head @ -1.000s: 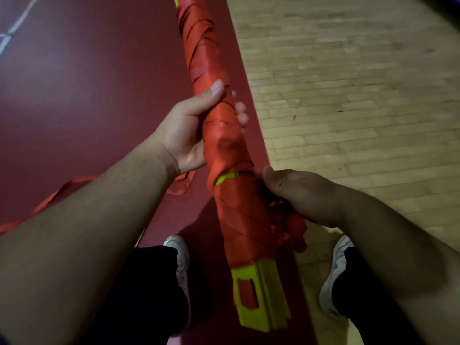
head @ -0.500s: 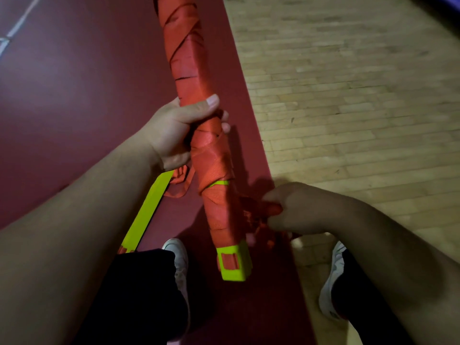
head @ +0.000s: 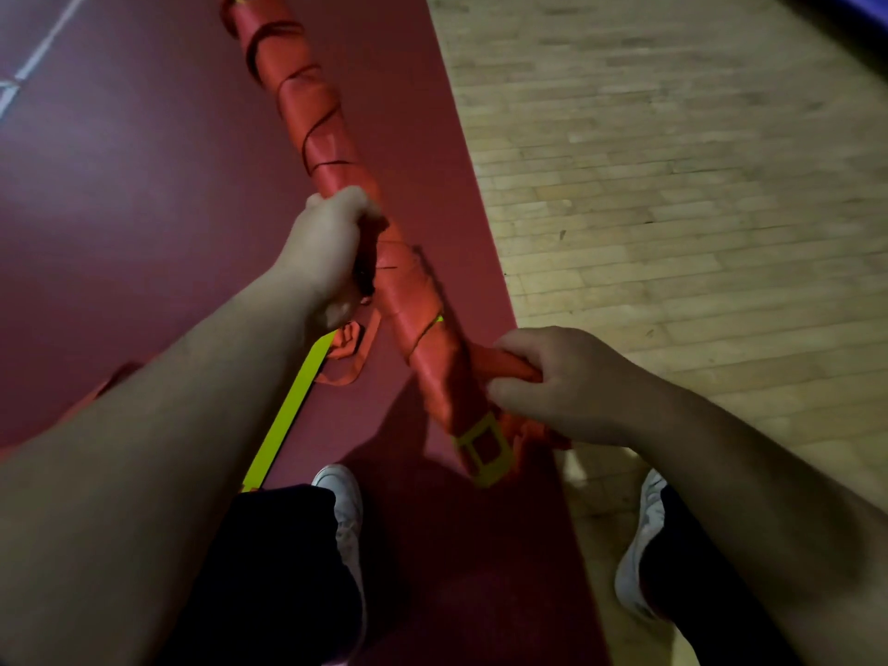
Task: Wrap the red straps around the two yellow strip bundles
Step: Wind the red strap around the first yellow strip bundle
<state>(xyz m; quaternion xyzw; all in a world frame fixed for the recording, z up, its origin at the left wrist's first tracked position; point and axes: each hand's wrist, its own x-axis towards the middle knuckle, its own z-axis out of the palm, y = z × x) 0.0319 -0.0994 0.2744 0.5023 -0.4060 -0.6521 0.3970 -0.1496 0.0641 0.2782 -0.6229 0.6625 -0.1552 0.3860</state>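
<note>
A long yellow strip bundle (head: pixel 483 454) runs diagonally from the top centre down to between my feet, almost fully wound in red strap (head: pixel 317 132); only its yellow slotted end shows. My left hand (head: pixel 326 252) grips the wrapped bundle at mid-length. My right hand (head: pixel 562 382) holds the bunched loose end of the red strap just right of the bundle's lower part. A second yellow strip bundle (head: pixel 288 415) lies on the floor under my left forearm, with a loose red strap loop (head: pixel 348 350) at its upper end.
I stand on a dark red floor band (head: pixel 144 185); light wooden flooring (head: pixel 672 185) lies to the right. My white shoes (head: pixel 343 502) are at the bottom, one on each side of the bundle's end. Another red strap piece (head: pixel 103 389) trails at the left.
The bundle has tilted, its top swinging left and its yellow end moving right and down toward the floor. My right hand has pulled the strap end rightward and closed round it.
</note>
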